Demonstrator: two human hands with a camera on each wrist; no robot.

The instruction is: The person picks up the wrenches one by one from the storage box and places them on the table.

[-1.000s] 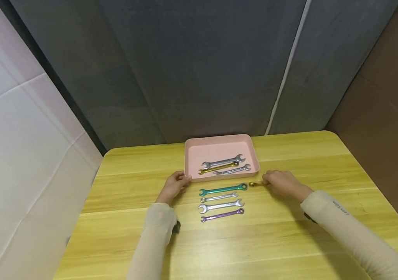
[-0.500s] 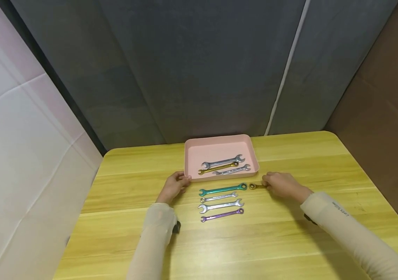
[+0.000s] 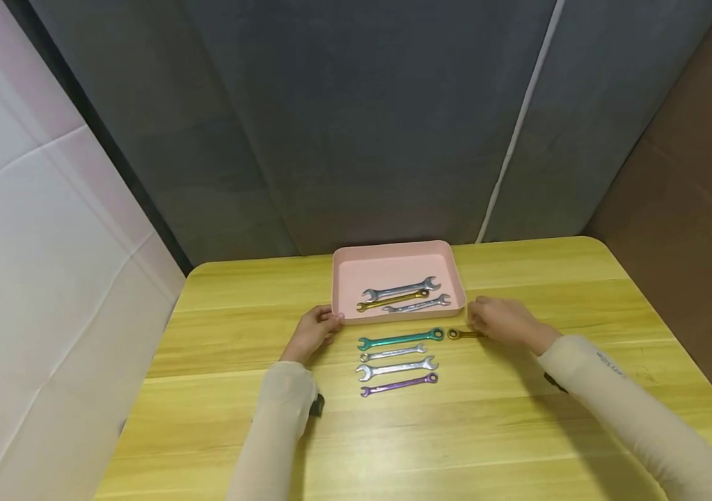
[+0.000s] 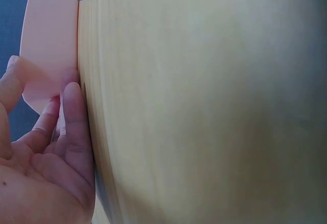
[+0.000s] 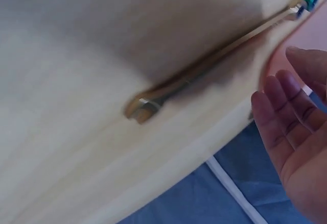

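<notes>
Hands at the pink tray's near corners

Bare table spreads behind both hands; left hand fingers hold the pink tray corner; right hand fingers hang relaxed, empty, above the gold wrench beside the tray edge.

Setting: a screened-off work booth, workshop-like, not a home room. Evidence: yellow wood-grain counter under both hands; dark grey fabric panels standing beyond the hands; white padded panel to the left of the left hand; brown board to the right of the right hand. Stock between the hands: wrenches in a row, and a pink tray holding more.
</notes>
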